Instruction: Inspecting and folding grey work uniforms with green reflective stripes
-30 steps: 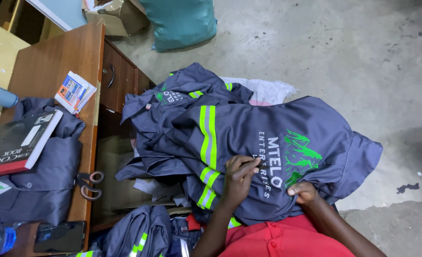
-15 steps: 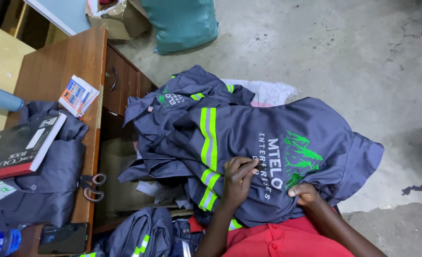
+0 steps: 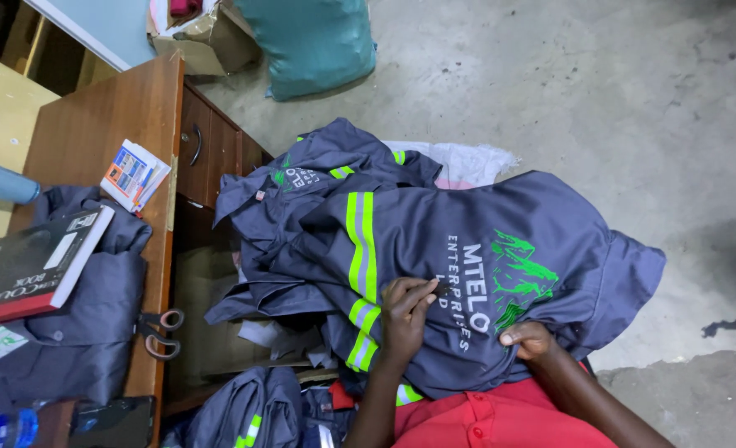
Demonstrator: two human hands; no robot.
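Note:
A grey work shirt [image 3: 550, 224] with yellow-green reflective stripes, white lettering and a green embroidered picture lies spread over my lap, on top of a pile of similar shirts [image 3: 318, 178]. My left hand [image 3: 405, 314] rests on the lettering, fingers pinched together at the cloth. A small dark thing shows at its fingertips; I cannot tell what it is. My right hand [image 3: 524, 340] grips the shirt's near edge just below the green picture, thumb on top.
To the left, a wooden desk [image 3: 94, 124] carries a folded grey garment [image 3: 77, 332], a thick book [image 3: 32, 265], a small printed box [image 3: 134, 172], scissors [image 3: 159, 332] and a blue bottle [image 3: 3, 427]. A teal sack [image 3: 310, 41] and a cardboard box [image 3: 206, 37] stand on the concrete floor [image 3: 600, 91].
Both hands stay in nearly the same place on the shirt. Only the view has shifted slightly.

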